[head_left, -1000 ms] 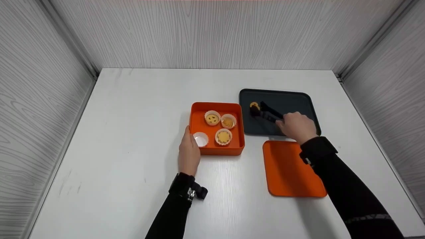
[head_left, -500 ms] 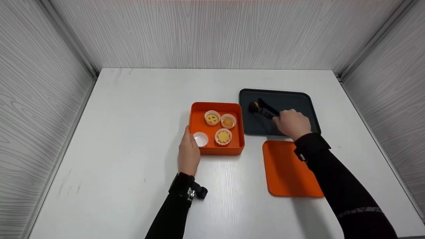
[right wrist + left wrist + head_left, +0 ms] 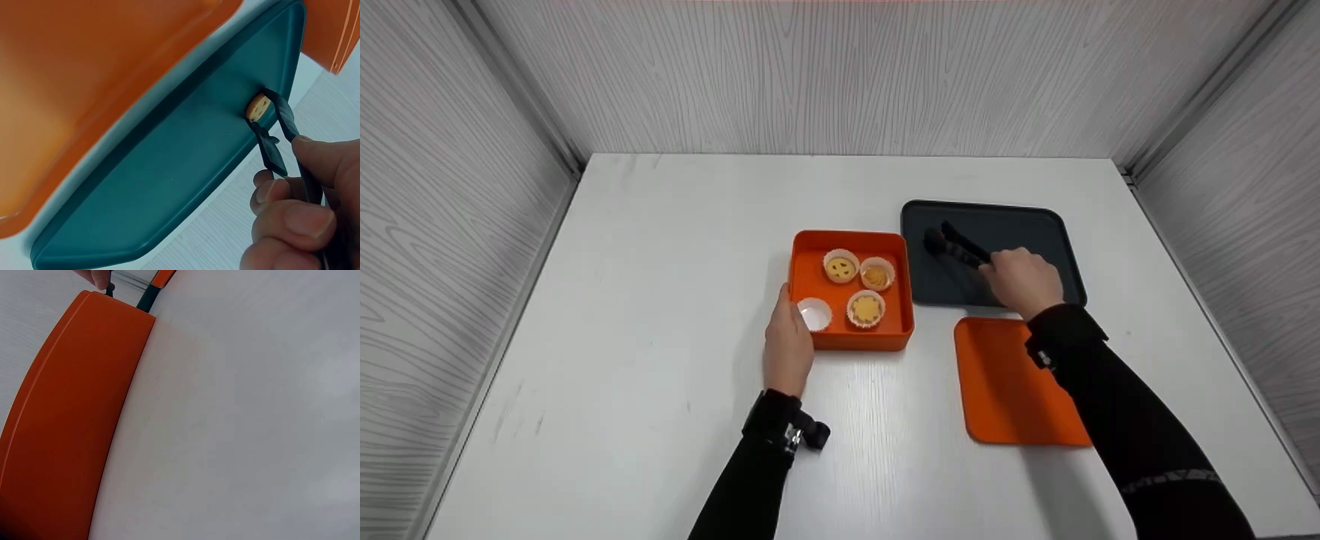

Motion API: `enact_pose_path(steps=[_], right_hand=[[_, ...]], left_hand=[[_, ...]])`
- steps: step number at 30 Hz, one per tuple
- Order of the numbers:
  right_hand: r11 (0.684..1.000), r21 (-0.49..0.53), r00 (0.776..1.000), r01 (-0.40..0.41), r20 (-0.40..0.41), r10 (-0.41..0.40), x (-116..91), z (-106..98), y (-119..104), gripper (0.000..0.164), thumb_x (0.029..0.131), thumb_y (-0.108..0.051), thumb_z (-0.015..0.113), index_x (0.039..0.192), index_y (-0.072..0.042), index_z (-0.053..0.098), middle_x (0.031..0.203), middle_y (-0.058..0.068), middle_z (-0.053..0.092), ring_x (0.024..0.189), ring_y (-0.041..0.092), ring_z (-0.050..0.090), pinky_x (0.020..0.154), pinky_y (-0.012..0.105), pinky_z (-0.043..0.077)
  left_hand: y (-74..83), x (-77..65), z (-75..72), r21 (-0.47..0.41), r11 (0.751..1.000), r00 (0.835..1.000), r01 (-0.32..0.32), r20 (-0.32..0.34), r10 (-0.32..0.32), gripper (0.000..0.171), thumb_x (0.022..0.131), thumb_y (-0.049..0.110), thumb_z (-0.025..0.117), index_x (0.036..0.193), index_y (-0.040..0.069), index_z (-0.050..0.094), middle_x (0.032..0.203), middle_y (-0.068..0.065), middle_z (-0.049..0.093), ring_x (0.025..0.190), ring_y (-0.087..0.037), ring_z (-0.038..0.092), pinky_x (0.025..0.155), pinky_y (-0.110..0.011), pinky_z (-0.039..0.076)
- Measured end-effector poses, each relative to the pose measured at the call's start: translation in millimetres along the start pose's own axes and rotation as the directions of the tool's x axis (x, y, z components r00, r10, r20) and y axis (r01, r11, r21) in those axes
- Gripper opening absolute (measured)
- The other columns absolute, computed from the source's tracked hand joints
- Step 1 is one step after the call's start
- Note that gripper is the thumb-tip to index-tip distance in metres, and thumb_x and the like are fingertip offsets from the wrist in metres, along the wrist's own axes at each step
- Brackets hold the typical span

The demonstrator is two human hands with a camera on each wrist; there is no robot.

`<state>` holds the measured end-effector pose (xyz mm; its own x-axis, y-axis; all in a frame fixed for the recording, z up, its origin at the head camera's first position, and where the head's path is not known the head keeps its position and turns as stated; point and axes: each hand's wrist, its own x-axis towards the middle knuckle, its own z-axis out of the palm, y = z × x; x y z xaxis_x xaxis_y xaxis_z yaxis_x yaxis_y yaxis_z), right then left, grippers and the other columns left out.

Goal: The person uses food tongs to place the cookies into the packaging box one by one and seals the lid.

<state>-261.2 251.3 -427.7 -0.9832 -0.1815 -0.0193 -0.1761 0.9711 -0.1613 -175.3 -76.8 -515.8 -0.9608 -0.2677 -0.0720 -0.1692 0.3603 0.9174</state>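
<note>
Open counter [image 3: 645,315] is stretching left of the orange box [image 3: 859,343], leaving passage there up to the left grip [image 3: 789,341], which is blocking the box's near left side. The dark tray [image 3: 997,225] is crowding its right side; the right sleeve [image 3: 1125,420] is crossing above the flat orange piece [image 3: 990,390].

Booth-like workstation: grey wood-grain panels [image 3: 840,75] stand at nine, twelve and three o'clock round a white bench [image 3: 645,420], with grey strips [image 3: 519,86] at ten and two.
</note>
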Motion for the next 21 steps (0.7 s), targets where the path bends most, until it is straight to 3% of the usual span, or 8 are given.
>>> enact_pose_path(steps=[12, 21], right_hand=[[0.994, 0.066, 0.990, 0.084, -0.115, -0.076, -16, 0, 15, 0.028, 0.104, -0.021, 0.061, 0.082, -0.003, 0.062, 0.062, 0.007, 0.049, 0.053, 0.023, 0.048, 0.049, 0.033, 0.037], [0.982, 0.086, 0.971, 0.169, -0.183, -0.151, -34, -13, 9, 0.025, 0.104, -0.021, 0.062, 0.086, -0.004, 0.061, 0.061, 0.005, 0.045, 0.051, 0.021, 0.046, 0.049, 0.031, 0.032]], left_hand=[[-0.7, 0.3, 0.5, -0.012, 1.000, 1.000, -0.011, -0.002, 0.011, 0.052, 0.113, 0.021, 0.033, 0.162, 0.005, 0.025, 0.164, -0.011, 0.035, 0.151, -0.024, 0.033, 0.124, -0.042, 0.028], [-0.5, 0.1, -0.5, -0.029, 1.000, 1.000, -0.002, 0.003, 0.003, 0.053, 0.113, 0.022, 0.033, 0.163, 0.006, 0.024, 0.165, -0.011, 0.033, 0.152, -0.024, 0.031, 0.124, -0.042, 0.027]])
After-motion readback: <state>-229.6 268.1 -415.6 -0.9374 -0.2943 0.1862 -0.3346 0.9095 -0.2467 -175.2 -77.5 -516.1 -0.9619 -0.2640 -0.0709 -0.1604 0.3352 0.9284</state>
